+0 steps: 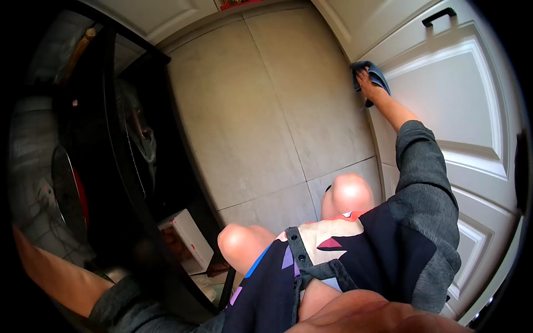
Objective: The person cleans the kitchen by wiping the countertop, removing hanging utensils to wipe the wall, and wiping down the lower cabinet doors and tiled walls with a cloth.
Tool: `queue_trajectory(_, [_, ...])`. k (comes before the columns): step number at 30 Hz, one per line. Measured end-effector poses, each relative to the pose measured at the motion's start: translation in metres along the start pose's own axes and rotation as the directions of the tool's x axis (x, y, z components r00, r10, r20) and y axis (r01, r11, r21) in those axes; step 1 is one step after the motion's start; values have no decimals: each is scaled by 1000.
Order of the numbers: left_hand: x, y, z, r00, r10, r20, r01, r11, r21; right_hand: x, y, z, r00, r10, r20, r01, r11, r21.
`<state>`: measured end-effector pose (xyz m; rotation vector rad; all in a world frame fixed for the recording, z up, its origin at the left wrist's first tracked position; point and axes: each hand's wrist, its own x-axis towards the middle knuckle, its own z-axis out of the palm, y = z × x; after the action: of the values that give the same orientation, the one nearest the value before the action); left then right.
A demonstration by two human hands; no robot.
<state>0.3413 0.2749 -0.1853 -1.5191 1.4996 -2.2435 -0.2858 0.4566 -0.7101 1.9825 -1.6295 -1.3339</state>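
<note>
A dark blue cloth (pixel 380 77) lies bunched under and around my right hand (pixel 367 83), which presses it against the lower edge of a white cabinet door (pixel 438 94), close to the floor. The fingers are partly sunk in the cloth. My left forearm reaches out to the far left beside a dark shelf unit, and the hand itself is beyond the dark edge of the view.
Grey floor tiles (pixel 250 111) stretch between the white cabinets and a black shelf unit (pixel 114 127) on the left. A white and red box (pixel 191 241) stands low in the unit. A black handle (pixel 438 16) juts from the cabinet at upper right. My bent knees are below.
</note>
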Motion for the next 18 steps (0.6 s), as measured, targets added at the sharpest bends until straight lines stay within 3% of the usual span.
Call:
queue_trajectory(5, [-15, -15, 24, 992, 36, -121, -33, 999, 29, 24, 27, -26, 993, 93, -77, -102, 986, -130])
queue_trajectory(7, [-19, -18, 26, 997, 6, -81, -11, 998, -65, 36, 35, -29, 986, 62, -158, -127, 888, -442])
queue_trajectory(8, [-20, -20, 27, 997, 8, -75, -12, 998, -57, 47, 41, -30, 983, 120, -143, -176, 848, -500])
queue_trajectory(12, [-25, -30, 35, 985, 75, -153, -83, 995, -47, 71, 66, -60, 986, 124, -110, -163, 840, -517])
queue_trajectory(13, [-27, -33, 39, 981, 82, -178, -92, 994, -51, 89, 78, -50, 981, 158, -108, -190, 877, -442])
queue_trajectory(15, [-30, -37, 45, 983, 88, -159, -96, 994, -49, 115, 97, -39, 970, 215, -113, -241, 910, -337])
queue_trajectory(18, [-37, -50, 59, 991, 73, -115, -80, 995, -57, 117, 115, -54, 954, 252, -161, -293, 894, -338])
